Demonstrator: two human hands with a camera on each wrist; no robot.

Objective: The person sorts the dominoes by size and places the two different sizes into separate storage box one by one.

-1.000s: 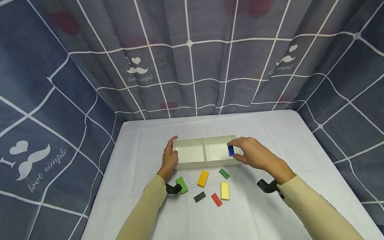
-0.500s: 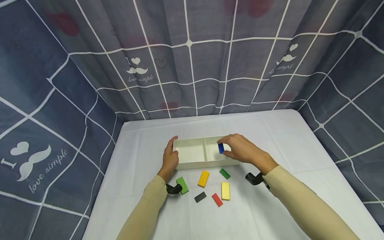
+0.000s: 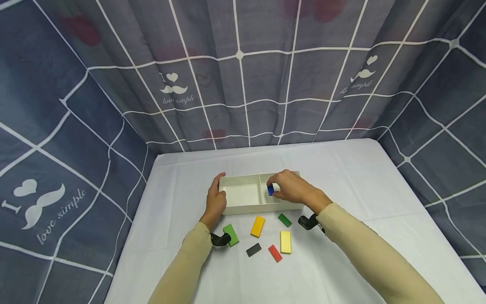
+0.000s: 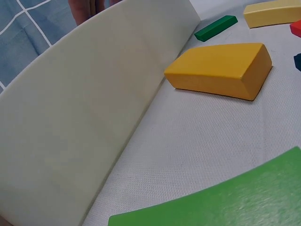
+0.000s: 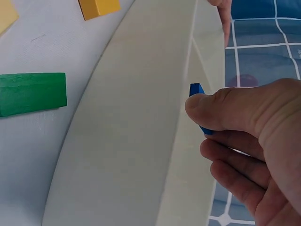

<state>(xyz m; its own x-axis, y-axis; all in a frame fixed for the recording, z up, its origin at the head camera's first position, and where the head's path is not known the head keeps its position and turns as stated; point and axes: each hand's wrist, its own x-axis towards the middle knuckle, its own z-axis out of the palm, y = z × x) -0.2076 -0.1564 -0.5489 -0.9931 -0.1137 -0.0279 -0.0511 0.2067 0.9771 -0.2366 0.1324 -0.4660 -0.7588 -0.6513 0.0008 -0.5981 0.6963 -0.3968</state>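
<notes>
"Three sides of blue-grey, white-gridded fabric curtain; what do they surround?"

"A white cloth-covered table, bearing a long, cream, open-topped box with two compartments."

"The hands?"

"The left hand grips the box's left end; the right hand is at the right compartment."

"And in front?"

"A pale yellow rectangular block, a light green block, an orange-yellow block, a red block, a black block and a dark green block."

"The right hand's grip?"

"A small blue rectangular block, pinched between thumb and fingers; above or inside the compartment, one cannot tell."
</notes>
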